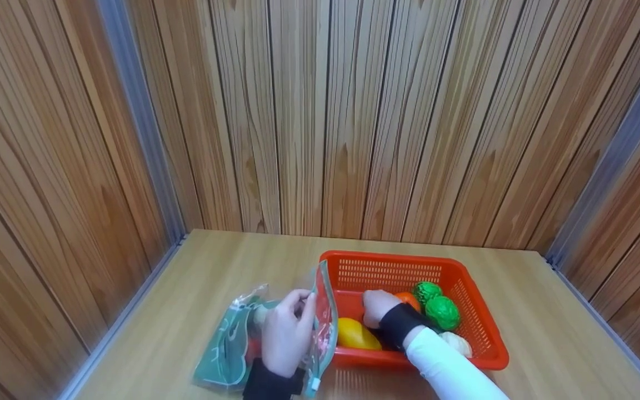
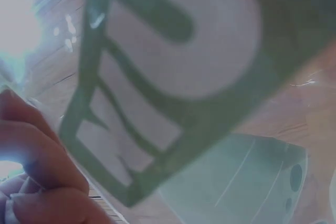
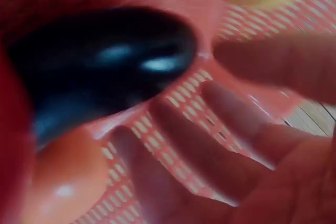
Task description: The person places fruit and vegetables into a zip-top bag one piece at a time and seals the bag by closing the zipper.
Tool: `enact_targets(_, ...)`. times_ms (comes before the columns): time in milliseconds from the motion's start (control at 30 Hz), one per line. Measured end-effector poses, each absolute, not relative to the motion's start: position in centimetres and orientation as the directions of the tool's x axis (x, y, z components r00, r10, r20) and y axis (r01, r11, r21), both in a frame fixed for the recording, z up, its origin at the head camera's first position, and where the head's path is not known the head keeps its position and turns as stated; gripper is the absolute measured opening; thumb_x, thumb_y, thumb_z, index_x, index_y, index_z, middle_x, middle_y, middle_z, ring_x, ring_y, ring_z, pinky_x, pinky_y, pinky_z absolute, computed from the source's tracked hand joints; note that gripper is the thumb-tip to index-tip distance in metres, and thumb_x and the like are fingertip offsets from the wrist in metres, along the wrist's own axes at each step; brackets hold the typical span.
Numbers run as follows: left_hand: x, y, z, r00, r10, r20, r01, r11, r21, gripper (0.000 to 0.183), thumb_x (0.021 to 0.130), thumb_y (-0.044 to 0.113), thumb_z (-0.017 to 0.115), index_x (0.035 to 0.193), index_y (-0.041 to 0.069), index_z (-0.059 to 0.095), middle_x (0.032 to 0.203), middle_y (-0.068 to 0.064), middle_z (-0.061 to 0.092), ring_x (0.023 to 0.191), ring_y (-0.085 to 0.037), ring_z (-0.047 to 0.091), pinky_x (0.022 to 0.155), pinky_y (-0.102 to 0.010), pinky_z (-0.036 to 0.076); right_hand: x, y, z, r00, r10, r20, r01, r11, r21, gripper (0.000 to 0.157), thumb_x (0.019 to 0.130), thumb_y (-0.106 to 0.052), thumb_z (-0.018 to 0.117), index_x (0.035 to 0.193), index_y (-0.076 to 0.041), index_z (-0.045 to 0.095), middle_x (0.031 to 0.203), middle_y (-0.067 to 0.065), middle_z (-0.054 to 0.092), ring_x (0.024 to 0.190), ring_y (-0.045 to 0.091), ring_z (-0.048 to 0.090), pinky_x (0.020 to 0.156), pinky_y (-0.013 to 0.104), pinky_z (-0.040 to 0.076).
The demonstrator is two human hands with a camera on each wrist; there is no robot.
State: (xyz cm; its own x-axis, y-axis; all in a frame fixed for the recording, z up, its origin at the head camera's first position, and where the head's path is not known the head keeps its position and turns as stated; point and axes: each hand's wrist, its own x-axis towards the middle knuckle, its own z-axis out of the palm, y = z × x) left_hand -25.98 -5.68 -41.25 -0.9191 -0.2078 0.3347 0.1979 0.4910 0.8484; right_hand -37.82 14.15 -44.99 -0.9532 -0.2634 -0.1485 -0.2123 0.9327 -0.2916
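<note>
My left hand [image 1: 286,339] pinches the upper edge of a clear, green-printed zip bag [image 1: 217,355], holding its mouth upright by the basket's left side. Something red and something pale show through the bag's plastic. Inside the red basket [image 1: 392,254] is my right hand [image 1: 380,306]. The right wrist view shows its thumb and fingers [image 3: 244,119] spread apart, fingertips close to the rounded end of a glossy dark eggplant [image 3: 105,56]. Beside the eggplant lies an orange-red, tomato-like piece [image 3: 71,177]. A yellow piece [image 1: 356,334] rests left of my right wrist.
Two green leafy balls [image 1: 442,312] and a white, bulb-shaped piece [image 1: 457,343] are at the basket's right side. The basket stands on a wooden table [image 1: 231,255], with wood-panelled walls [image 1: 342,122] behind and on both sides. The white slider [image 1: 314,383] hangs at the bag's near end.
</note>
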Motion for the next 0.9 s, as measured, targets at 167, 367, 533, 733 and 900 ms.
enact_targets(167, -25.9, -5.6, -41.3, -0.922, -0.201, 0.332, 0.2, 0.486, 0.851, 0.022, 0.101, 0.033, 0.067, 0.108, 0.013, 0.075, 0.091, -0.002, 0.079, 0.074, -0.005, 0.069, 0.087, -0.029, 0.062, -37.8, 14.3, -45.0, -0.939, -0.273, -0.21, -0.222, 0.945, -0.239, 0.01, 0.085, -0.002, 0.072, 0.081, -0.01, 0.067, 0.079, 0.006, 0.066, 0.072, 0.022, 0.058, 0.071, 0.036, 0.051)
enact_targets(367, -25.9, -5.6, -41.2, -0.915, -0.208, 0.345, 0.214, 0.474, 0.854, 0.02, 0.1, 0.03, 0.068, 0.107, 0.012, 0.075, 0.087, -0.001, 0.077, 0.071, -0.005, 0.067, 0.083, -0.026, 0.062, -38.1, 14.6, -45.2, -0.934, -0.313, -0.171, -0.244, 0.911, -0.333, 0.015, 0.084, 0.004, 0.07, 0.078, -0.009, 0.069, 0.073, 0.004, 0.065, 0.068, 0.02, 0.057, 0.068, 0.034, 0.051)
enact_targets(533, -25.7, -5.6, -41.4, -0.906, -0.211, 0.367, 0.233, 0.474, 0.849, 0.02, 0.099, 0.03, 0.069, 0.106, 0.012, 0.075, 0.086, -0.002, 0.077, 0.069, -0.004, 0.065, 0.079, -0.023, 0.061, -38.7, 14.8, -45.1, -0.949, -0.316, -0.002, -0.296, 0.891, -0.344, 0.01, 0.082, 0.002, 0.068, 0.077, -0.005, 0.064, 0.075, 0.008, 0.063, 0.068, 0.023, 0.055, 0.071, 0.04, 0.053)
enact_targets(733, -25.7, -5.6, -41.4, -0.913, -0.212, 0.35, 0.218, 0.471, 0.855, 0.021, 0.1, 0.032, 0.068, 0.106, 0.013, 0.075, 0.083, 0.003, 0.076, 0.068, -0.003, 0.064, 0.077, -0.019, 0.059, -38.1, 15.1, -43.2, -0.971, -0.203, 0.128, -0.239, 0.861, -0.448, 0.033, 0.092, -0.004, 0.071, 0.122, 0.005, 0.064, 0.117, 0.024, 0.069, 0.108, 0.038, 0.066, 0.103, 0.055, 0.053)
enact_targets(900, -25.9, -5.8, -41.2, -0.918, -0.207, 0.338, 0.211, 0.467, 0.859, 0.019, 0.1, 0.03, 0.068, 0.107, 0.014, 0.075, 0.086, 0.002, 0.077, 0.07, -0.003, 0.066, 0.081, -0.021, 0.06, -37.0, 15.6, -40.8, -0.97, -0.111, 0.216, -0.223, 0.764, -0.606, 0.042, 0.096, -0.005, 0.067, 0.136, 0.004, 0.057, 0.135, 0.029, 0.062, 0.125, 0.045, 0.06, 0.109, 0.062, 0.047)
